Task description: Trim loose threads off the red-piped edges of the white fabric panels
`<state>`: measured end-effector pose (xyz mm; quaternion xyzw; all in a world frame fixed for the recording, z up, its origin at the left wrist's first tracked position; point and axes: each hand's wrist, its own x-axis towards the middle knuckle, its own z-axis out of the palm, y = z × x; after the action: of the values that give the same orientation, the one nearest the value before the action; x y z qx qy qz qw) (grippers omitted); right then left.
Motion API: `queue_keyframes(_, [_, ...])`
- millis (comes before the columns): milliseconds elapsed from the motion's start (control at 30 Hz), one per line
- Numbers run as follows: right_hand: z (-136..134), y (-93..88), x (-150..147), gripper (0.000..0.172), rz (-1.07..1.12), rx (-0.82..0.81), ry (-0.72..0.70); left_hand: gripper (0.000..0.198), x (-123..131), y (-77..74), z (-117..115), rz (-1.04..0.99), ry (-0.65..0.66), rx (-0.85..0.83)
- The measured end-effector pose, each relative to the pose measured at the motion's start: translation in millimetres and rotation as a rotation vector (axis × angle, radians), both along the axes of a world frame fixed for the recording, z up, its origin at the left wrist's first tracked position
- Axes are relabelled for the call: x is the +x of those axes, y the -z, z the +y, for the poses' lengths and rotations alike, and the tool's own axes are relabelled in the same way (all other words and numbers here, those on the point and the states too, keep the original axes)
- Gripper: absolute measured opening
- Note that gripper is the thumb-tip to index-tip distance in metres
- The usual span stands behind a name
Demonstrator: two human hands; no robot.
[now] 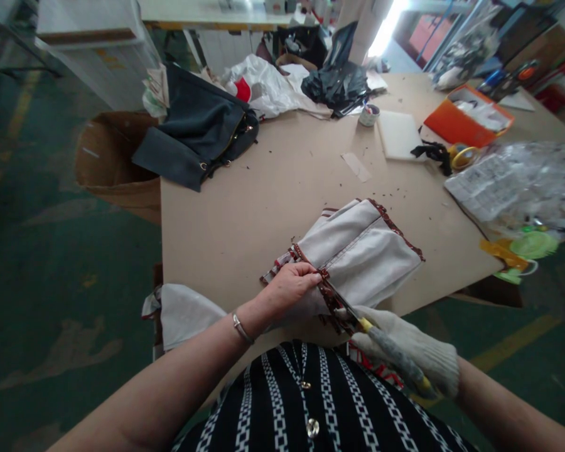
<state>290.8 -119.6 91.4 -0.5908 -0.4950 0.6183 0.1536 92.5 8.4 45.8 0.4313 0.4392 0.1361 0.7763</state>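
A pale cloth piece (pixel 362 251) with dark red trim along its edges lies at the near edge of the brown table (pixel 273 188). My left hand (pixel 292 290) is bare and pinches the trimmed edge of the cloth. My right hand (pixel 412 355) wears a white knit glove and is closed around yellow-handled scissors (pixel 353 317), whose blades reach the red trim just beside my left fingers.
A dark bag (pixel 202 129) lies at the table's far left, above a cardboard box (pixel 108 157) on the floor. Black and white plastic bags, a small tin (pixel 369 115), a white board (pixel 398 135), an orange box (pixel 466 116) and clear plastic wrap (pixel 518 179) crowd the far and right side.
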Motion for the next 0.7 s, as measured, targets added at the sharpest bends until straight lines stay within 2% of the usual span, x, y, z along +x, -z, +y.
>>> queue_keyframes(133, [6.2, 7.4, -2.9, 0.041, 0.039, 0.035, 0.017, 0.010, 4.1, -1.0, -2.9, -0.034, 0.001, -0.071])
queue_keyframes(233, [10.9, 11.5, -7.1, 0.045, 0.074, 0.074, 0.045, 0.010, 6.2, 2.3, -5.7, -0.017, 0.000, -0.055])
queue_keyframes(400, [15.6, 10.3, -13.3, 0.044, -0.013, 0.067, 0.070, 0.012, 5.6, 8.9, -8.2, 0.010, 0.006, -0.007])
queue_keyframes(700, [12.0, 14.6, -15.1, 0.035, 0.020, 0.076, 0.110, 0.012, 5.1, 13.6, -9.1, -0.028, 0.002, -0.010])
